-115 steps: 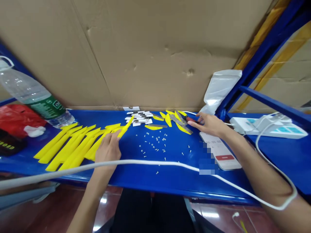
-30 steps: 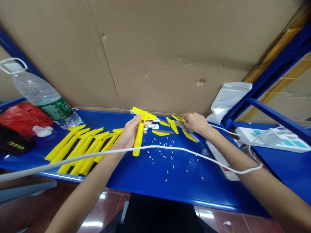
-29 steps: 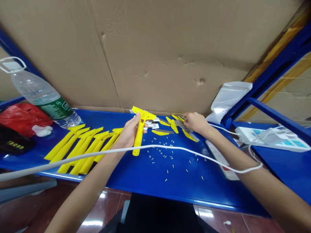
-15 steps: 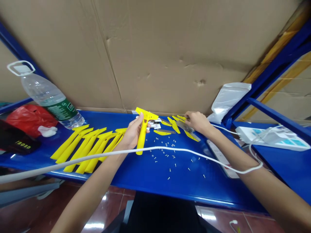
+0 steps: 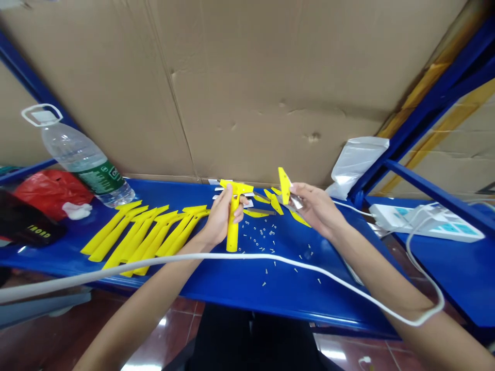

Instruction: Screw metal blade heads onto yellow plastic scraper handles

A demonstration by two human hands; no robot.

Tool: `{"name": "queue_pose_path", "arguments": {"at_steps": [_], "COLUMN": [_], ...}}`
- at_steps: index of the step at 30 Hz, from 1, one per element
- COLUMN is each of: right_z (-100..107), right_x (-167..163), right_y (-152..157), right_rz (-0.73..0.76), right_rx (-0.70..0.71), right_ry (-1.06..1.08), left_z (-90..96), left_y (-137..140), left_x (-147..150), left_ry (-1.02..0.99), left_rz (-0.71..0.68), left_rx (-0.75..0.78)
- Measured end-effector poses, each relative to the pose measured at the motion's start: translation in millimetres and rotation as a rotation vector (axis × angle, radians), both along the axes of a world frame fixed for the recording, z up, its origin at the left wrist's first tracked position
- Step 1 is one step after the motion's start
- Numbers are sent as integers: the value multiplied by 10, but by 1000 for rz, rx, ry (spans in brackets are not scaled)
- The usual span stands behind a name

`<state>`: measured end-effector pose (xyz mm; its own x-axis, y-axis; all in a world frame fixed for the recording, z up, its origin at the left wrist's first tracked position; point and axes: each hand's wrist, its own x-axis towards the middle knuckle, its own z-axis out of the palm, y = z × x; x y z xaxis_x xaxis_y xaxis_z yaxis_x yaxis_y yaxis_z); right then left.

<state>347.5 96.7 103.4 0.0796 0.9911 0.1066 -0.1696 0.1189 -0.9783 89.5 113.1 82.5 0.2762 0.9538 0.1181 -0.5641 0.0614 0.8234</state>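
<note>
My left hand (image 5: 221, 216) is closed around a yellow T-shaped scraper handle (image 5: 232, 226), held upright over the blue table with its wide head at the top. In my right hand (image 5: 315, 206), raised above the table, is a yellow scraper head plate (image 5: 285, 186) with a shiny metal part beside the fingers. More yellow plates with metal blades (image 5: 275, 204) lie behind and between the hands. Small screws and nuts (image 5: 266, 233) are scattered on the tabletop below. Several more yellow scraper handles (image 5: 143, 237) lie side by side left of my left hand.
A white cable (image 5: 255, 256) crosses in front of both forearms. On the left stand a large water bottle (image 5: 91, 165) and a red plastic bag (image 5: 52, 193). A white power strip (image 5: 429, 221) lies at right. A cardboard wall (image 5: 247, 93) closes off the back.
My right hand has lifted a yellow plate from the pile and brought it up and slightly toward me. The left hand still holds the handle, slightly lower and further right.
</note>
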Motion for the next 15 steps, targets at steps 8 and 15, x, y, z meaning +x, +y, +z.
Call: {"name": "queue_pose_path", "arguments": {"at_steps": [8,15], "right_z": [-33,-110], "right_x": [-336,-401], "right_y": [-147,-259], "right_rz": [255,347], "right_rx": [-142,-75], "right_ry": [217,163], "left_z": [189,99], "left_y": [-32,-46], "left_x": [340,390], "left_ry": [246,361], "left_rz": [-54,-9], "left_rx": [36,27]}}
